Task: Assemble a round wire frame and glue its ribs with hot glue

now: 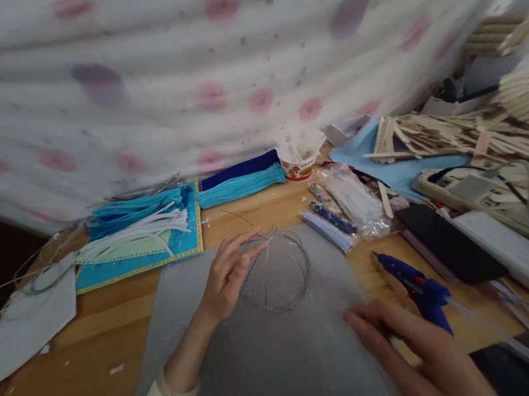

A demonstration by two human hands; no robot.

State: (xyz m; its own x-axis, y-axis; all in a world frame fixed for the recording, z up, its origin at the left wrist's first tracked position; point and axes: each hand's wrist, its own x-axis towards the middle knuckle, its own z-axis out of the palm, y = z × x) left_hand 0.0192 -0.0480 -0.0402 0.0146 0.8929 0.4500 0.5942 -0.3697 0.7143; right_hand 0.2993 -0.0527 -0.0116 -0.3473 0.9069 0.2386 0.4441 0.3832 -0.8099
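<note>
A dome-shaped frame of thin bent wire (272, 304) stands on a grey mat (295, 379). My left hand (226, 276) is at its upper left, with thumb and fingertips closed on the wire near the top. To the right, my right hand (420, 359) hangs over the mat's edge, apart from the frame. Its fingers stretch leftward, slightly blurred, and I see nothing held in them. Just beyond that hand lies a blue hot glue gun (412, 283), nozzle pointing left.
Blue and white pipe cleaners (139, 218) lie on a blue board (174, 254) at left. A paper cup (299, 156) stands at the back near a spotted curtain (221, 35). Wooden sticks (457, 139), a power strip (468, 191) and a black phone (450, 242) crowd the right.
</note>
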